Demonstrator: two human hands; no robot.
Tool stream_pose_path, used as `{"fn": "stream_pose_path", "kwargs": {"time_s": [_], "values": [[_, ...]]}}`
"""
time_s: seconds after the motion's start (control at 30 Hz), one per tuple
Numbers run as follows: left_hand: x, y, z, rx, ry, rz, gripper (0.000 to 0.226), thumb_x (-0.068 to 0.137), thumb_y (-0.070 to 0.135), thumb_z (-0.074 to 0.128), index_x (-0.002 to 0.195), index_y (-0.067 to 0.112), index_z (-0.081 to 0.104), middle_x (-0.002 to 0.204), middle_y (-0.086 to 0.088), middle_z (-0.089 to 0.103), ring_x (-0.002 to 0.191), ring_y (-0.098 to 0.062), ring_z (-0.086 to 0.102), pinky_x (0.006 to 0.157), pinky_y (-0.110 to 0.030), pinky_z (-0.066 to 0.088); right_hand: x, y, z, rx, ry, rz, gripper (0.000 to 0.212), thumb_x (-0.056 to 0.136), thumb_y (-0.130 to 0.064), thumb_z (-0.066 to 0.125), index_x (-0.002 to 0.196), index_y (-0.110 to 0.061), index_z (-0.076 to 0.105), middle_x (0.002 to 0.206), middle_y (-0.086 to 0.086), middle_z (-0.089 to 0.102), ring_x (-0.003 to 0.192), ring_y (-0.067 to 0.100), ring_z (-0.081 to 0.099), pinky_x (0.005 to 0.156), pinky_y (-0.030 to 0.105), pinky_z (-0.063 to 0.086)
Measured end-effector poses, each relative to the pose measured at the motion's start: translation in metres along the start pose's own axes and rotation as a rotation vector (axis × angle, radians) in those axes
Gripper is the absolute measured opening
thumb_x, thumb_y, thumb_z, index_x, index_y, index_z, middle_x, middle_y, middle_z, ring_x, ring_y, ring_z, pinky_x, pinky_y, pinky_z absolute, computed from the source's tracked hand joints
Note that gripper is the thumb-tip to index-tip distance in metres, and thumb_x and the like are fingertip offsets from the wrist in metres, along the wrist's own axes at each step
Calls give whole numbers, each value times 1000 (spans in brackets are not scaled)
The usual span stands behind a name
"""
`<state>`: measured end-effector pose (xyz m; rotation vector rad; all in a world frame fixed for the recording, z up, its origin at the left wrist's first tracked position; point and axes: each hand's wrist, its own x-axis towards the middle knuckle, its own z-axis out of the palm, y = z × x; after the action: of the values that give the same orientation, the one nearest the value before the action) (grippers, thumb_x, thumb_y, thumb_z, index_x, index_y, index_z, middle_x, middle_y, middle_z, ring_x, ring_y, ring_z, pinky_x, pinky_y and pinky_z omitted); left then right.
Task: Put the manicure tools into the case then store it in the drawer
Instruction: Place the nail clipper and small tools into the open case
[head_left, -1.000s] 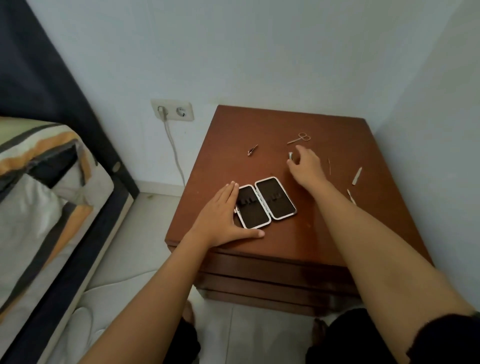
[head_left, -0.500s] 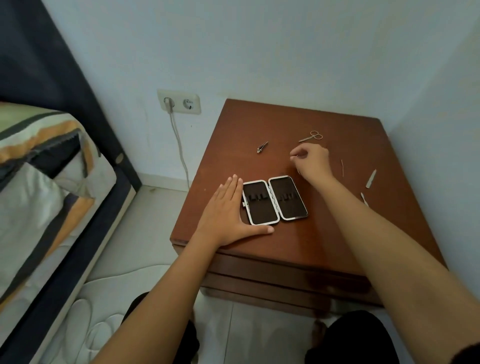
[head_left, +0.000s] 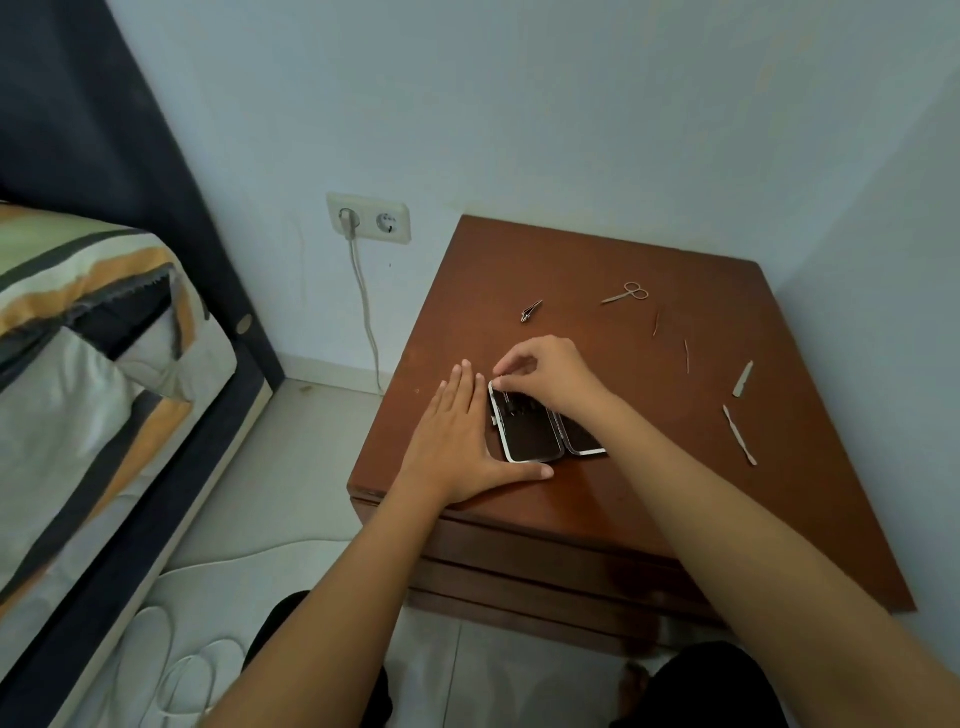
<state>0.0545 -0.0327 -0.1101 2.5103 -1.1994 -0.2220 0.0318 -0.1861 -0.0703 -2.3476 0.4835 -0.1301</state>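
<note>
While the open case lay flat near the front edge of the wooden nightstand, the left hand rested palm down against its left side, fingers straight and together, thumb stretched along its near edge. The right hand hovered over the far end of the case's left half, its fingertips pinched together there; whether they gripped a tool could not be told. Farther back lay the nail clipper and small scissors, with a file and another slim tool well apart to the right.
</note>
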Motion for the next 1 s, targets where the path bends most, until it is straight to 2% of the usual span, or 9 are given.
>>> {"fn": "stream_pose_path", "kwargs": {"time_s": [0.1,0.17,0.27,0.4,0.5,0.57,0.77,0.9,1.0], "values": [[1,-2,1,11,-11,3,136,51,95,34,149,8,-4,158,-11,-13,144,-18,-15,116,-32,-10,-4,0,-9,-158,-140,-20,12,73,-26,77,81,-18,75,71,-8,65,65,1,55,60,9,40],[1,-2,1,18,-10,8,136,53,94,35,149,7,-4,158,-11,-13,144,-18,-15,116,-32,-9,-5,0,-19,-170,-187,-24,8,75,-28,74,80,-21,76,75,-8,67,71,0,55,63,12,41],[1,-2,1,17,-3,11,136,53,93,38,149,6,-3,158,-11,-12,145,-17,-15,116,-31,-11,8,5,-28,-73,-31,-20,9,81,-23,66,84,-20,75,85,-4,70,83,7,60,80,20,44],[2,-4,4,30,7,21,137,52,94,36,149,6,-4,158,-9,-13,144,-15,-16,116,-30,-11,47,19,-30,-35,231,83,22,86,-16,59,106,-13,67,107,7,67,102,19,58,92,25,41],[4,-6,5,39,6,53,135,54,94,34,148,7,-6,158,-8,-14,144,-14,-17,116,-31,-11,70,30,-27,-158,144,97,39,88,-8,51,126,-14,55,132,11,51,125,28,44,107,36,33],[5,-6,5,34,7,79,133,55,93,35,148,8,-7,158,-6,-14,143,-13,-18,115,-30,-12,78,33,-25,-251,38,35,42,89,-3,47,129,-16,53,138,9,46,130,27,39,111,38,29],[6,-8,5,46,1,103,131,56,93,35,149,10,-6,159,-4,-11,144,-13,-15,117,-31,-9,68,44,-22,-502,146,-132,23,91,-18,54,109,-10,66,111,12,61,106,29,51,89,41,43],[5,-7,4,29,-13,101,132,54,94,32,150,10,-4,159,-3,-11,144,-13,-14,118,-33,-7,46,43,-22,-193,216,-63,17,90,-11,54,103,-5,63,100,13,61,92,25,56,87,40,47],[5,-7,4,25,-18,98,131,54,94,30,150,11,-3,159,-2,-9,145,-14,-14,119,-34,-5,21,35,-23,15,257,-72,20,89,-6,53,109,-7,55,90,3,55,75,12,52,74,15,45]]}}
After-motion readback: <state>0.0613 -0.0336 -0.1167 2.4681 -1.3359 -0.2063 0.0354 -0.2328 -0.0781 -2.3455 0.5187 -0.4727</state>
